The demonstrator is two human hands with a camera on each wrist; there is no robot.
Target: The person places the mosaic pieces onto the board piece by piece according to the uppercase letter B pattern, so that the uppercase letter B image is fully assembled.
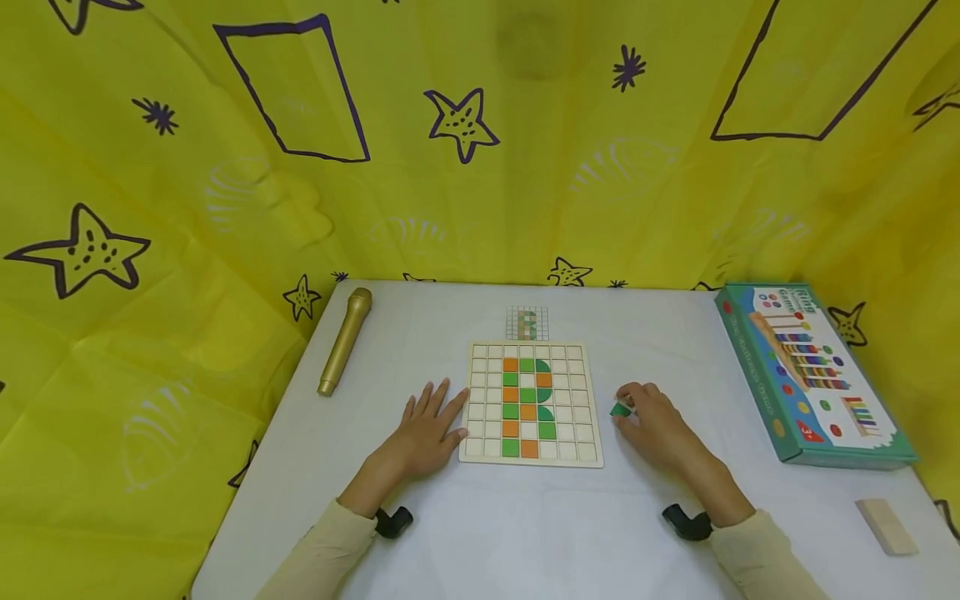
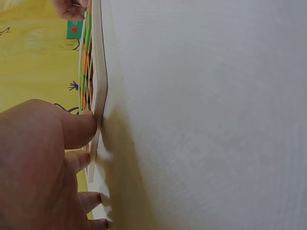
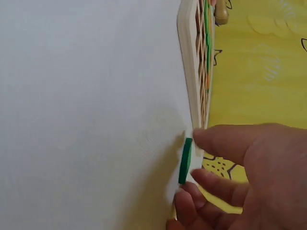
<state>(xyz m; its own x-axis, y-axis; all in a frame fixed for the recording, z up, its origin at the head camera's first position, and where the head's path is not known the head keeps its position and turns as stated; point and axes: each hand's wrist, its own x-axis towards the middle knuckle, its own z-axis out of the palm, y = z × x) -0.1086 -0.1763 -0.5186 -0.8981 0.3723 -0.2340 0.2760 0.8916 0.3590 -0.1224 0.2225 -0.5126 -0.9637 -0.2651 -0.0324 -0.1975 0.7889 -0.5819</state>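
Observation:
A wooden grid board (image 1: 480,417) lies in the middle of the white table, with orange and green tiles set in its middle columns, some of the green ones rounded. My left hand (image 1: 429,433) rests flat at the board's left edge, fingers spread; in the left wrist view its thumb (image 2: 79,129) touches the board's rim. Just right of the board, my right hand (image 1: 654,423) pinches a small green tile (image 3: 185,160) between thumb and fingers, close over the table. From the right wrist, this tile appears edge-on.
Behind the board lies a small printed card (image 1: 527,323) with a similar grid pattern. A gold microphone (image 1: 345,342) lies at the back left. A boxed ring game (image 1: 813,375) sits at the right, with a pale wooden block (image 1: 887,527) nearer the front. Yellow patterned cloth (image 1: 465,208) hangs behind the table.

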